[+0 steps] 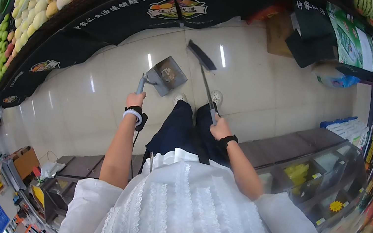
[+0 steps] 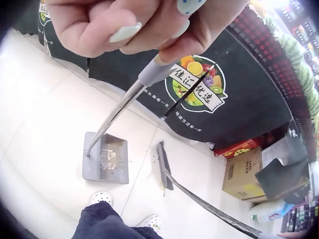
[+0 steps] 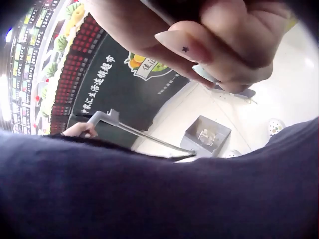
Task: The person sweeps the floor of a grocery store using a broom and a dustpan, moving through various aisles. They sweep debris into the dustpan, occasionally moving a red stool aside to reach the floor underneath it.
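In the head view my left hand [image 1: 136,100] grips the grey handle [image 1: 141,84] of a long-handled dustpan. The grey dustpan [image 2: 91,172] rests on the floor with some crumpled, pale litter [image 2: 113,158] inside it. My right hand [image 1: 221,128] grips the handle of a broom, its arm stretched forward and to the right. The broom head [image 1: 202,55] lies on the tiles just right of the dustpan, its dark bristles turned away from my feet. A few small bits sit beside the bristles in the left wrist view. Curled fingers fill the top of both wrist views.
A fruit stand with a black printed skirt [image 1: 128,21] runs along the far side. Cardboard boxes [image 1: 281,33] and a plastic bag [image 1: 335,77] stand at the far right. My white shoes [image 1: 218,97] are close to the broom. Low bins [image 1: 301,174] lie behind me on the right.
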`<control>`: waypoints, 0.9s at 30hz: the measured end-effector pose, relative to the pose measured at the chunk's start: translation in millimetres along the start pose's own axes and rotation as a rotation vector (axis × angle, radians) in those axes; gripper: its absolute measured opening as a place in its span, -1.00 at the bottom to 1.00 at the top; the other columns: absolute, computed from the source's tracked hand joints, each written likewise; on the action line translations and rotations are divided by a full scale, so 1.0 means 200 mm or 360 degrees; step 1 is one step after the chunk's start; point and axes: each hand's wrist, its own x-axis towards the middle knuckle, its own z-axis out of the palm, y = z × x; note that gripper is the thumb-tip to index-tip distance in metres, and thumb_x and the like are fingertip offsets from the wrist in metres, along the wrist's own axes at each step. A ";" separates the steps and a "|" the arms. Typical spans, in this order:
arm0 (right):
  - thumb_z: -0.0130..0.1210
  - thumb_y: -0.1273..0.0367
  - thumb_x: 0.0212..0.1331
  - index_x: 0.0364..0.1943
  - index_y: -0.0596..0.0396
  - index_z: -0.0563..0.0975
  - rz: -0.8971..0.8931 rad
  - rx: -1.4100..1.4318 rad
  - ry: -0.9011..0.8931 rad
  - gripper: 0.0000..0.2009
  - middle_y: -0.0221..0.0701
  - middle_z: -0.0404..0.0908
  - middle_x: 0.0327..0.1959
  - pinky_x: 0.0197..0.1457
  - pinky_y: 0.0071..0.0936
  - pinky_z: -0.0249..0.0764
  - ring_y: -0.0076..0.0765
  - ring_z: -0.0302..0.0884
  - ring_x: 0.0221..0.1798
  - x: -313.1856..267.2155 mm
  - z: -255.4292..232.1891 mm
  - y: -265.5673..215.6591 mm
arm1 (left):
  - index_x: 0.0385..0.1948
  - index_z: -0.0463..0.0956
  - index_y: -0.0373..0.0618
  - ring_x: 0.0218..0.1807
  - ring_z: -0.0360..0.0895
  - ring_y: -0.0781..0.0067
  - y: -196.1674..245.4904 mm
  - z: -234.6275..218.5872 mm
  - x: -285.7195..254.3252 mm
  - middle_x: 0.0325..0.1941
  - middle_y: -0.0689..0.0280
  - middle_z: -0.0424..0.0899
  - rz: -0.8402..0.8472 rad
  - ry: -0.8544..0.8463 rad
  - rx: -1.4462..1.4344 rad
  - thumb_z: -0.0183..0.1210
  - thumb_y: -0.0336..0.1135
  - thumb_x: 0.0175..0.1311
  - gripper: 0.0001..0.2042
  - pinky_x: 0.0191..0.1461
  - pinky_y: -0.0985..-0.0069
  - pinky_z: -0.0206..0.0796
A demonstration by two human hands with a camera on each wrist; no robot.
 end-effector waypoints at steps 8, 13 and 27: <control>0.02 0.42 0.01 0.15 0.05 0.24 0.0308 0.0698 -0.0512 -0.48 -0.53 0.27 -0.75 -0.74 -0.65 0.09 -0.65 0.13 -0.79 -0.25 -0.39 -0.15 | -0.59 0.51 -0.32 -0.50 0.47 0.06 0.03 -0.04 -0.05 -0.62 -0.01 0.50 0.0065 0.0004 -0.0027 0.08 -0.17 -0.22 -0.68 -0.34 0.29 0.27; 0.02 0.41 -0.02 0.12 0.07 0.28 0.0150 0.0515 -0.0421 -0.50 -0.38 0.42 -0.70 -0.65 -0.54 0.23 -0.56 0.27 -0.73 -0.35 -0.52 -0.19 | -0.59 0.49 -0.35 -0.52 0.46 0.13 0.00 -0.03 -0.03 -0.64 0.02 0.49 0.0099 0.0016 -0.0014 0.08 -0.17 -0.25 -0.67 -0.37 0.32 0.26; -0.09 0.52 -0.17 0.05 0.09 0.33 -0.0192 -0.0625 -0.0129 -0.49 0.05 0.49 -0.31 -0.08 -0.19 0.37 0.08 0.45 -0.18 0.16 -0.19 -0.14 | -0.55 0.51 -0.34 -0.45 0.49 0.05 0.03 -0.04 -0.04 -0.57 -0.03 0.52 0.0057 0.0014 -0.0021 0.09 -0.17 -0.23 -0.66 -0.30 0.31 0.29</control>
